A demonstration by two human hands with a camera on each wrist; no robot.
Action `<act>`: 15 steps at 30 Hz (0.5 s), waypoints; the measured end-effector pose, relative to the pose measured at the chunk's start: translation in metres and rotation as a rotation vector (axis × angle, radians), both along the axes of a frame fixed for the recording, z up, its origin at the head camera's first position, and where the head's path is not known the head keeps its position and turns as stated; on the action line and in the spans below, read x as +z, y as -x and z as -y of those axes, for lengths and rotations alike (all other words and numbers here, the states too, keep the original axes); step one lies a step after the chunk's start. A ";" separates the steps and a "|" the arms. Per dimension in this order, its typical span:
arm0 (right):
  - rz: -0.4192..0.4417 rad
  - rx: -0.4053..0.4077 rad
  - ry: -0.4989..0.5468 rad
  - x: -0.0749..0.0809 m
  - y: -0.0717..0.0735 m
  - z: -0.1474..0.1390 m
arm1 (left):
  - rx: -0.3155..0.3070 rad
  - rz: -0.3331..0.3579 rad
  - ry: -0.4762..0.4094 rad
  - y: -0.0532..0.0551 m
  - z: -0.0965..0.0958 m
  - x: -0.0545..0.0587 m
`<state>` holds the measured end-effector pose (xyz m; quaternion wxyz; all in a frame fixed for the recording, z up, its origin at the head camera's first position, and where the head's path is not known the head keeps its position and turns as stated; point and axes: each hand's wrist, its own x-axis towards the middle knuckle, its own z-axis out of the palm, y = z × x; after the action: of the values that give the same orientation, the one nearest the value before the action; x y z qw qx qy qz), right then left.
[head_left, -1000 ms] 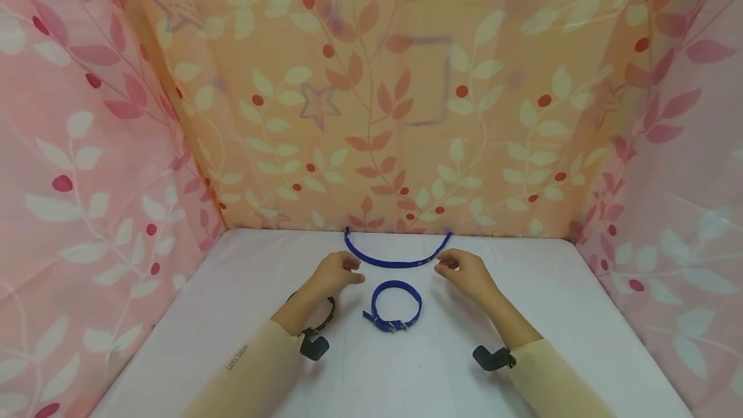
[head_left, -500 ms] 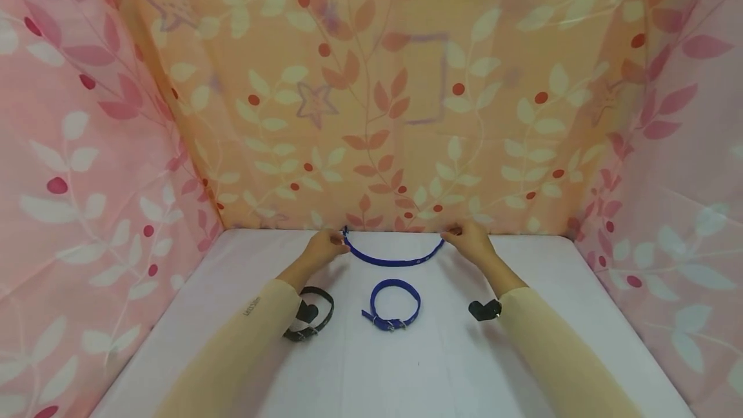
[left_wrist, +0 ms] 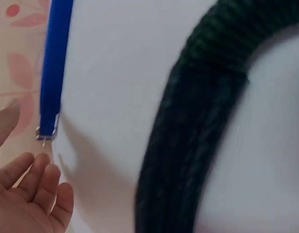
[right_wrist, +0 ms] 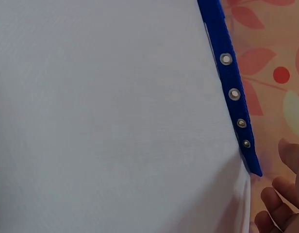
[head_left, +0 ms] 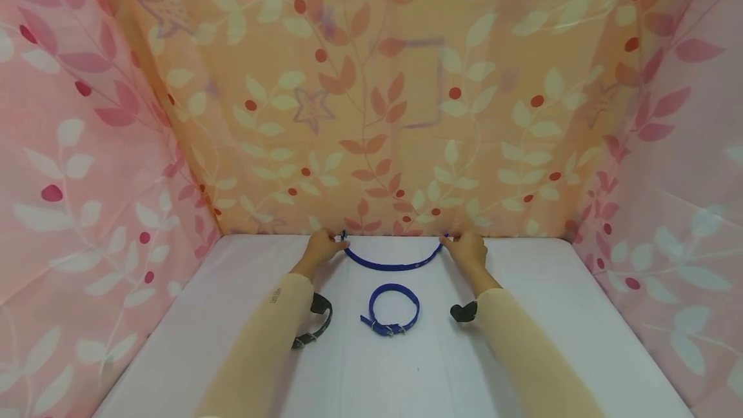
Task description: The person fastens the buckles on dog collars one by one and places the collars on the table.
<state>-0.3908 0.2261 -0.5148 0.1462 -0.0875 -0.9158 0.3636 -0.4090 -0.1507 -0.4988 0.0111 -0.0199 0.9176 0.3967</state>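
Observation:
An unfastened blue collar [head_left: 391, 268] lies in a downward curve at the table's back edge. By its buckle end, at the left, is my left hand [head_left: 318, 250]; the left wrist view shows the metal buckle [left_wrist: 46, 136] just off my loosely bent fingers. My right hand [head_left: 469, 251] is at the other end. In the right wrist view the collar's eyelets [right_wrist: 234, 93] and pointed tip show, with a gap to my thumb and fingers. Nearer me lies a blue collar [head_left: 393, 287] buckled into a ring. A black collar [head_left: 327, 323] is partly hidden by my left forearm.
The white table [head_left: 400, 379] is walled by patterned curtains, an orange one [head_left: 371, 115] at the back and pink ones [head_left: 75, 224] at both sides. A blurred dark band [left_wrist: 183, 131] crosses the left wrist view. Small black cameras [head_left: 463, 312] sit at my wrists.
Both hands have moved forward from beside the buckled blue collar to the two ends of the unfastened one. The collars keep their places on the table.

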 end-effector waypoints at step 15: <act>0.109 -0.125 -0.126 -0.012 0.000 0.022 | 0.060 -0.031 -0.052 0.024 -0.019 -0.020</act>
<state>-0.3911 0.2043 -0.5273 0.1235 -0.1546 -0.9364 0.2899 -0.4330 -0.1316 -0.5191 -0.0143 -0.0409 0.9061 0.4209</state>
